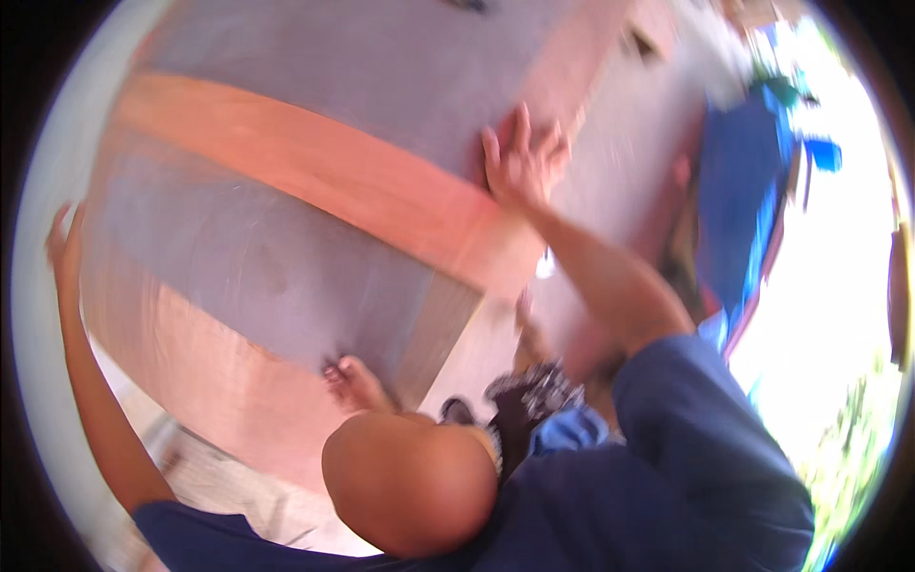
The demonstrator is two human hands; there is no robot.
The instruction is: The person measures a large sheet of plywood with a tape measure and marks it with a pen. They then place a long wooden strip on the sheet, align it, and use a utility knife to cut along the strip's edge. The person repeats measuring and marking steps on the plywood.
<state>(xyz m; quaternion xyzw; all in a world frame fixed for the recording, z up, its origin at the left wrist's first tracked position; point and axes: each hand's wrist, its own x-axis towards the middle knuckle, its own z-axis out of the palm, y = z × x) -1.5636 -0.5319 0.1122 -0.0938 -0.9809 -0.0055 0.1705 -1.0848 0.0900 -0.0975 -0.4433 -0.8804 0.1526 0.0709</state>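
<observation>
A large wooden panel, brownish-grey with reddish-orange bands, spreads in front of me; a bright orange strip (286,148) crosses it at a slant. My right hand (524,167) rests with fingers spread on the pale reddish border near the panel's right edge. At the far left, my left hand (65,243) reaches to the panel's left side, its visible fingers stretched out and apart. Whether that hand touches the panel, I cannot tell. Below the strip lies a grey section (276,257) ending in a brown wooden end piece (438,329). Motion blurs much of the surface.
My bent knee (410,481) and bare foot (357,383) are close to the panel's near side. A blue sheet-like thing (739,210) stands at the right beside bright ground. A small dark object (465,4) shows at the top edge. Pale boards (238,486) lie at lower left.
</observation>
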